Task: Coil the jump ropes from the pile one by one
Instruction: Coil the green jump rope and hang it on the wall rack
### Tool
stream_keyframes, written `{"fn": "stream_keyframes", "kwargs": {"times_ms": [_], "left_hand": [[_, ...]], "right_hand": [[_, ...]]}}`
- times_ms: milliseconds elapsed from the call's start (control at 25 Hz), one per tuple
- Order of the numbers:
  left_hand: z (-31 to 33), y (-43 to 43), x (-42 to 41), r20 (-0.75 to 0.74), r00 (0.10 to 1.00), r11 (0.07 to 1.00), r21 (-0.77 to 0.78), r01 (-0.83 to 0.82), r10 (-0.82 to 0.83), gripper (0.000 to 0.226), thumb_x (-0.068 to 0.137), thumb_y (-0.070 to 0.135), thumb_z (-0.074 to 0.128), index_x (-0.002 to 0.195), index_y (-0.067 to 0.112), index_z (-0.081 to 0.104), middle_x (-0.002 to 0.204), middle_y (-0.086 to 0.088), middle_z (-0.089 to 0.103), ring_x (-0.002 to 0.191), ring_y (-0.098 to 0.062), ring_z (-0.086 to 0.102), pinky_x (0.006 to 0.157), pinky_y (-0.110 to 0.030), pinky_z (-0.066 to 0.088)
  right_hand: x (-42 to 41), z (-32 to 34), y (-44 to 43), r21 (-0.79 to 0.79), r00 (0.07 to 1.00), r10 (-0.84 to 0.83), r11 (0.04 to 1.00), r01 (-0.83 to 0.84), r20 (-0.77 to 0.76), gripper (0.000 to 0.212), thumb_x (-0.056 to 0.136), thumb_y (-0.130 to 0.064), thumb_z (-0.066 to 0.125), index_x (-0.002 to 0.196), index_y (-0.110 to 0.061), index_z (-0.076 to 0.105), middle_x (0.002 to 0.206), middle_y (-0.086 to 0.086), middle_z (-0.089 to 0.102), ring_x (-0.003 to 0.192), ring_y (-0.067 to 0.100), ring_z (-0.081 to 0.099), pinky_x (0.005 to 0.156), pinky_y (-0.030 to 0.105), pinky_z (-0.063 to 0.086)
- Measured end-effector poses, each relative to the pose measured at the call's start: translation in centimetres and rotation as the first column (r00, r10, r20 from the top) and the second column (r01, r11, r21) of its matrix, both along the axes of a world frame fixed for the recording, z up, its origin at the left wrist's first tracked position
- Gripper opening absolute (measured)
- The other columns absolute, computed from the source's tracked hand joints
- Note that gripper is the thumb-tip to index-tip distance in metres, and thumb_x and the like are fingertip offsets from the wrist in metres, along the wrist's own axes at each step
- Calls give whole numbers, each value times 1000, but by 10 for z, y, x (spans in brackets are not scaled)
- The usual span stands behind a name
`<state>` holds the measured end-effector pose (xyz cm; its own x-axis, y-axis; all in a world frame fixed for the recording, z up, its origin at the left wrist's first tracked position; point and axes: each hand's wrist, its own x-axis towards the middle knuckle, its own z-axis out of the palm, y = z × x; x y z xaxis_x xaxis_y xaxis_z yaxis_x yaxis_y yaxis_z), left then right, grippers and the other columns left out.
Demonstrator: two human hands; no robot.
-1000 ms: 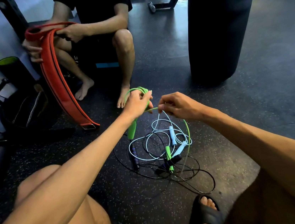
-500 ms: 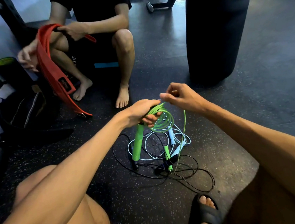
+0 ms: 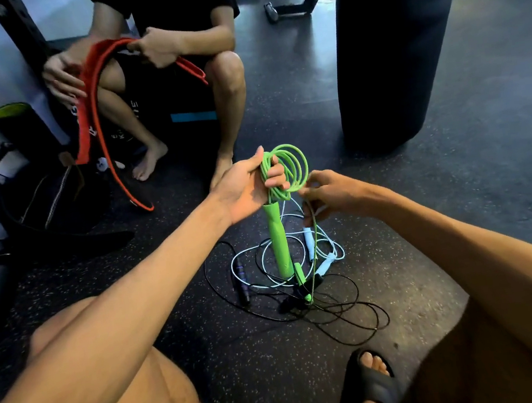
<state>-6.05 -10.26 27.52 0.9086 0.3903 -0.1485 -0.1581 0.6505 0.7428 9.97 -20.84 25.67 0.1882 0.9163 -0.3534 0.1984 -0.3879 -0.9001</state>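
My left hand (image 3: 249, 186) grips several loops of a green jump rope (image 3: 290, 168), and one green handle (image 3: 278, 240) hangs down from the bundle. My right hand (image 3: 330, 193) pinches the loose green cord just right of the coil; that cord runs down to the second green handle (image 3: 300, 277) on the floor. Below lies the pile (image 3: 293, 275): a light blue rope with pale handles (image 3: 325, 262) and a black rope with dark handles (image 3: 241, 281), tangled together on the black rubber floor.
A seated person (image 3: 183, 27) faces me, holding a red belt (image 3: 91, 99). A black punching bag (image 3: 393, 45) stands at the right rear. A dark bag (image 3: 40, 202) and rack parts sit at the left. My sandalled foot (image 3: 370, 382) is near the pile.
My left hand turned palm up and the green coil gained loops and now stands above it. My right hand dropped lower along the loose cord. The person opposite moved the red belt.
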Motion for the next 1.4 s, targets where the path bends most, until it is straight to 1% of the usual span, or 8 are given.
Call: {"fn": "stream_keyframes", "kwargs": {"times_ms": [280, 400, 600, 760, 880, 1000, 1160, 1400], "left_hand": [[4, 11, 2, 28, 932, 932, -54, -359, 361, 32, 106, 30, 27, 83, 12, 42, 60, 0, 44, 50, -12, 39, 71, -28, 35], [2, 13, 3, 15, 880, 879, 42, -475, 475, 30, 106, 28, 30, 84, 11, 41, 62, -2, 44, 50, -13, 42, 61, -25, 40], [-3, 23, 5, 14, 757, 704, 355, -615, 653, 32, 105, 26, 35, 77, 13, 42, 63, -6, 44, 48, -16, 43, 44, -25, 40], [-17, 34, 1, -19, 693, 459, 762, -456, 720, 30, 101, 30, 42, 74, 16, 48, 58, -4, 53, 46, -22, 49, 43, -27, 38], [-23, 27, 0, -61, 740, 333, 915, -226, 670, 31, 97, 30, 49, 70, 16, 50, 58, -6, 59, 44, -20, 55, 51, -26, 43], [-23, 21, -3, -214, 813, 369, 929, -1, 542, 33, 100, 23, 48, 69, 13, 51, 57, -9, 59, 40, -12, 53, 50, -24, 44], [-21, 9, -6, -404, 879, 562, 801, 207, 253, 36, 104, 23, 42, 73, 9, 55, 57, -7, 56, 41, -12, 53, 43, -23, 44], [-15, 2, -6, -433, 898, 796, 515, 319, -79, 47, 103, 35, 29, 79, 4, 55, 50, -7, 40, 40, -18, 34, 55, -34, 35]], "right_hand": [[-8, 3, -12, -174, 953, 299, 942, -286, 54, 12, 97, -11, 58, 96, -3, 49, 92, 25, 73, 81, 32, 73, 70, 35, 59], [-12, 14, -10, -111, 944, 309, 940, -322, -120, 13, 99, -14, 53, 100, -2, 51, 93, 27, 71, 90, 41, 70, 84, 47, 56], [-20, 18, -16, -156, 906, 371, 901, -404, -204, 14, 99, -16, 53, 100, -2, 49, 92, 31, 69, 85, 41, 71, 81, 48, 58], [-22, 18, -16, -104, 909, 384, 909, -403, -162, 12, 97, -13, 57, 96, -3, 51, 87, 26, 68, 74, 36, 69, 68, 39, 57], [-21, 22, -14, 15, 921, 373, 927, -374, -116, 14, 97, -15, 57, 100, -1, 57, 80, 16, 63, 67, 26, 62, 65, 36, 55], [-22, 26, -13, 121, 945, 311, 947, -299, -99, 18, 98, -14, 55, 100, 2, 60, 73, 12, 56, 61, 18, 54, 59, 31, 50], [-15, 28, -9, 237, 985, 170, 958, -162, -15, 23, 99, -12, 51, 98, 9, 62, 63, 8, 47, 54, 14, 44, 52, 28, 38], [-7, 21, 0, 400, 977, -24, 914, -65, 213, 18, 95, -16, 61, 82, -3, 61, 57, 0, 53, 48, 10, 43, 47, 22, 36]]}}
